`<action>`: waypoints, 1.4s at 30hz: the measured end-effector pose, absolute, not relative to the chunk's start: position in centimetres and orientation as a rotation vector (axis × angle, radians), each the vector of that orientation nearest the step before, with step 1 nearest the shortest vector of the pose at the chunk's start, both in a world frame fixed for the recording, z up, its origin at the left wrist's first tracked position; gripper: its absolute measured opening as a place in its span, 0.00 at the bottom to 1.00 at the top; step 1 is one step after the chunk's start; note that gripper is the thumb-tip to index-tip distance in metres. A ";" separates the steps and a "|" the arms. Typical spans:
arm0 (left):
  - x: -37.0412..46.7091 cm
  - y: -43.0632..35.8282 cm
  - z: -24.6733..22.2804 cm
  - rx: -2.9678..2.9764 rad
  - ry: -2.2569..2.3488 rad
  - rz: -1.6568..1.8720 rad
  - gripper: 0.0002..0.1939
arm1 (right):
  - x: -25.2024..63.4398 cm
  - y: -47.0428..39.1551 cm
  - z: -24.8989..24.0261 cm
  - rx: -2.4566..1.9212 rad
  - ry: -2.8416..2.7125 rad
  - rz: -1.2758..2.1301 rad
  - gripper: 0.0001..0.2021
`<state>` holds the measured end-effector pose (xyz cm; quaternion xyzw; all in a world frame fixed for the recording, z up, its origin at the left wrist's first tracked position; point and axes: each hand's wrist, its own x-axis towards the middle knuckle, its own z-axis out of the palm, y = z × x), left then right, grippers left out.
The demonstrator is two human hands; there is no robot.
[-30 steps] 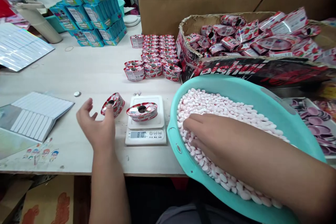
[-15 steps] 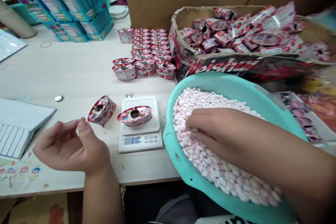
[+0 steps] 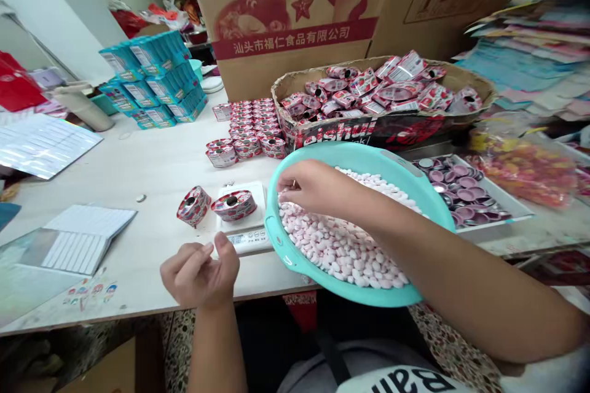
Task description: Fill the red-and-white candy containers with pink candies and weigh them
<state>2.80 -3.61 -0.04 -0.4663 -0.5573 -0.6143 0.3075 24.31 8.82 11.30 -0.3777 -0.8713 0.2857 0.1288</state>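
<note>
My right hand is over the left part of a teal basin of pale pink candies; its fingers are curled, and what they hold is too small to name. Curled in the air by the table's front edge is my left hand, just in front of a white scale. Whether it holds anything cannot be made out. One red-and-white packet with a round hole rests on the scale. Another such packet stands tilted to the left of it.
Rows of packets stand behind the scale. A cut carton of packets is behind the basin. To the right lie a box of purple lids and bagged candies. Teal boxes and label sheets are at left.
The view has shifted and shows more of the surroundings. My right hand has lifted from among the candies toward the basin's left rim. My left hand has curled more and moved nearer the scale's front.
</note>
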 end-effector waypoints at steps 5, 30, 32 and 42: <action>0.3 -3.4 -1.9 -0.945 -1.817 -1.848 0.13 | 22.1 9.8 11.5 -0.948 -2.552 0.749 0.06; -1.2 -2.3 -3.2 -0.848 -2.015 -2.333 0.12 | 9.6 12.3 13.1 -0.652 -3.337 0.461 0.17; -1.4 -2.2 -3.4 -0.876 -2.017 -2.330 0.12 | 9.4 12.1 13.2 -0.658 -3.340 0.453 0.17; -1.7 -2.1 -4.1 -0.914 -2.011 -2.370 0.13 | 9.4 10.7 15.0 -0.713 -3.480 0.344 0.14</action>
